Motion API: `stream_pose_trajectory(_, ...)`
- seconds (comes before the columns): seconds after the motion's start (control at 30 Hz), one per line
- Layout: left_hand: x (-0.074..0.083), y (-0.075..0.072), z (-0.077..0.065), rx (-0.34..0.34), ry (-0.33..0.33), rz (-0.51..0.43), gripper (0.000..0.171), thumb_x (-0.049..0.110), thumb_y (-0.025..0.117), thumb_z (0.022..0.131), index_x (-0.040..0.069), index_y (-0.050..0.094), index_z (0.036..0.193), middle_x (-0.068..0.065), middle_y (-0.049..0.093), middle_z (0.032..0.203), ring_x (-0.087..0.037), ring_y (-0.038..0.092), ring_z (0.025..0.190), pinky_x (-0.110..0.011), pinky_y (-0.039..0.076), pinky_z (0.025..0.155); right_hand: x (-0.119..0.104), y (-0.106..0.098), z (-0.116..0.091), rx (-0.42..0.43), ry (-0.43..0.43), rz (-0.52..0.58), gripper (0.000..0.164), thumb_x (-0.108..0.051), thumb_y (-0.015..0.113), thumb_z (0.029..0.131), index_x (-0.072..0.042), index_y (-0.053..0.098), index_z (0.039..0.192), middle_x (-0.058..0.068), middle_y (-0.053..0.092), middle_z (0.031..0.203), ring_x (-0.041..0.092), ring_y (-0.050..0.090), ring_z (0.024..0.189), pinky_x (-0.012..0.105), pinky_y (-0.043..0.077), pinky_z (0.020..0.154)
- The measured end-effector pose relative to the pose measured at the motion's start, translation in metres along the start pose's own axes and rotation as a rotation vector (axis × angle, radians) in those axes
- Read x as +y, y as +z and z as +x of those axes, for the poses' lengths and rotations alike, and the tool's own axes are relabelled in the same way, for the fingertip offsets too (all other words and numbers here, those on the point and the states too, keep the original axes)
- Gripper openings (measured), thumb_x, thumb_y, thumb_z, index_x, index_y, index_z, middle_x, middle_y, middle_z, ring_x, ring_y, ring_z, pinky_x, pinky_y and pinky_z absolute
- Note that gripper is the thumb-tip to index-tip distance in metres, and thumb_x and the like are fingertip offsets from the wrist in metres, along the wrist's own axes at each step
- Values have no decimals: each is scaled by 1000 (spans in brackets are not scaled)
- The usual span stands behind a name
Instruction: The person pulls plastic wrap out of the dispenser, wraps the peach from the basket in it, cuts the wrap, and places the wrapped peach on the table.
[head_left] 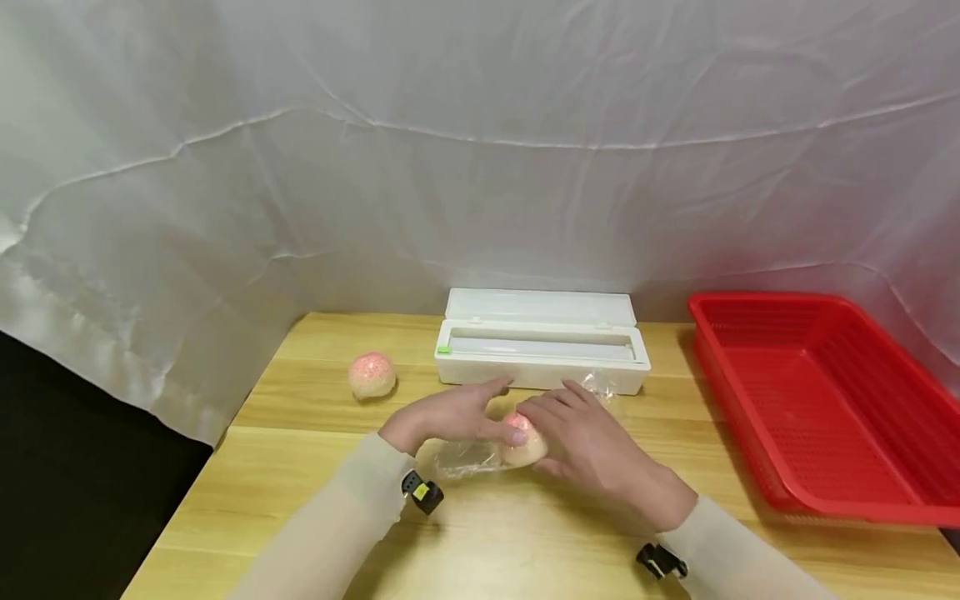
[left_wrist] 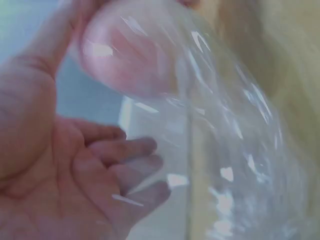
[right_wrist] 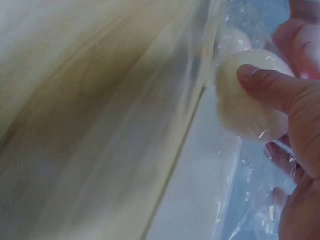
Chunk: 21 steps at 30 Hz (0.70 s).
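Observation:
A pink and cream peach point(head_left: 527, 451) with clear plastic film point(head_left: 467, 460) around it is held up between both hands over the table. My right hand point(head_left: 592, 442) grips the peach, its thumb point(right_wrist: 260, 80) lying across the cream side. From the other side my left hand point(head_left: 453, 414) touches the wrapped peach with its thumb, while its other fingers point(left_wrist: 132, 150) extend loosely below the fruit in the left wrist view. Loose film trails off both sides. A second peach point(head_left: 372, 375) sits on the table to the left.
Behind the hands stands a white cling film box point(head_left: 540, 373) with its lid point(head_left: 540, 307) raised and a green tab at its left end. A red plastic basket point(head_left: 738, 417) is at the right on the wooden table point(head_left: 300, 467). Pale cloth point(head_left: 480, 200) hangs behind.

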<state>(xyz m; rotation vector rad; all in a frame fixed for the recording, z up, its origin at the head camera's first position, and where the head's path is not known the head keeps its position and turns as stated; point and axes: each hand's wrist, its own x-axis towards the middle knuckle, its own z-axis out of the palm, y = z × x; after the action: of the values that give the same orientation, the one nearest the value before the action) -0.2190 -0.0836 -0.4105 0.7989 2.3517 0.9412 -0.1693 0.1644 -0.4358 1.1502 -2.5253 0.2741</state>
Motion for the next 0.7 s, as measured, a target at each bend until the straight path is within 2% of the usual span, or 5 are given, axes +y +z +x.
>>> stream_pose_trajectory(0.2,-10,10,8,-171,150,-235,54,32,73,101,9,58,148,-3,69,134,-15,65,120,-33,53,105,-13,-19,-5,70,-105,-65,78,-43,93,76,-14,64,142,-1,70,136,25,59,130,61,30,125)
stream_pose_trajectory(0.27,-11,12,7,-168,184,-297,43,29,73,101,11,64,139,0,72,120,-13,67,107,-31,56,96,-14,-26,-4,62,-97,-104,82,-45,93,75,-13,62,144,1,68,139,27,58,132,63,26,126)
stream_pose_trajectory(0.4,-14,15,-1,-80,179,-368,49,26,74,99,10,61,143,-1,71,121,-13,66,108,-30,56,96,-8,-50,-7,148,-31,-86,87,-46,87,81,-4,53,150,12,63,145,36,54,136,63,18,128)
stream_pose_trajectory(0.53,-19,16,-10,-20,162,-473,56,20,75,98,9,55,149,-8,67,130,-18,63,116,-35,56,99,5,-76,-14,296,188,137,68,-35,79,93,-2,54,147,17,63,140,38,56,130,54,33,123)
stream_pose_trajectory(0.7,-25,17,-16,-26,190,-601,60,22,77,97,6,54,149,-12,62,140,-20,64,118,-36,58,99,16,-89,-16,190,538,439,56,-15,80,94,-8,58,145,11,61,119,25,59,107,34,53,94)
